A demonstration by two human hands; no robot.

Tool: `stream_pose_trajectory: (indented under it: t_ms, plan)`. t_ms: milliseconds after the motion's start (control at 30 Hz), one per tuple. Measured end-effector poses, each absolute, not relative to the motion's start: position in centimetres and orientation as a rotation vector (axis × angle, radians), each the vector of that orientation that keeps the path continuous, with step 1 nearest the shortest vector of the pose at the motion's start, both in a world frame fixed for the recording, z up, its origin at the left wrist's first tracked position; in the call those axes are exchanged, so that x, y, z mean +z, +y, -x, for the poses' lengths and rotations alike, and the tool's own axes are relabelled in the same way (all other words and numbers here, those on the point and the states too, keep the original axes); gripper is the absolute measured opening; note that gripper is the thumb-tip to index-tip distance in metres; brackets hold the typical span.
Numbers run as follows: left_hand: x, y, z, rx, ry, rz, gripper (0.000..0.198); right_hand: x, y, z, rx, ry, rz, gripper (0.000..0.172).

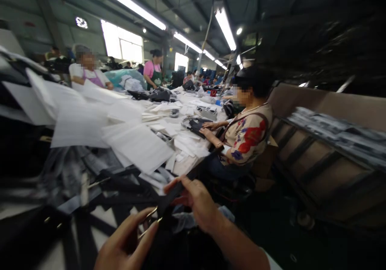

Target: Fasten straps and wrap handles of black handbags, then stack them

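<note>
A black strap (169, 197) runs between my two hands at the lower middle. At its near end sits a gold-coloured metal buckle (153, 214), pinched between the thumb and finger of my left hand (128, 240). My right hand (199, 205) grips the strap a little farther up, fingers closed over it. More black straps (117, 185) lie on the table to the left, blurred. Just beyond my hands are sheets of white packing foam (144, 145). A black piece with two gold studs (36, 226) shows at lower left.
A co-worker in a flowered top (249, 135) sits close on the right, hands on a black item (197, 127). Two other people stand across the long, cluttered table. A slatted rack (319, 157) with wrapped goods stands at far right.
</note>
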State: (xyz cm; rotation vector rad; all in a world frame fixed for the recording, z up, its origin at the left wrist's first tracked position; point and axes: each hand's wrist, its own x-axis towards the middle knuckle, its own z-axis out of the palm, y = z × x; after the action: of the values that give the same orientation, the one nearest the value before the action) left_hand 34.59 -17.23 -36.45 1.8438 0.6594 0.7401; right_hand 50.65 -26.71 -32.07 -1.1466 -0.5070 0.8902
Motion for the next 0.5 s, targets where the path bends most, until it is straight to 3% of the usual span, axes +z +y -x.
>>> stream_pose_trajectory:
  t_ms: [233, 500]
  plan:
    - [-35.3, -19.3, -35.3, 0.457, 0.61, -1.365, 0.046, -32.8, -27.6, -51.3, 0.853, -0.458, 1.186, 0.045]
    - [-36.8, -19.5, -37.4, 0.468, 0.317, -1.242, 0.038, -32.9, -27.0, -50.8, 0.734, -0.266, 1.056, 0.041]
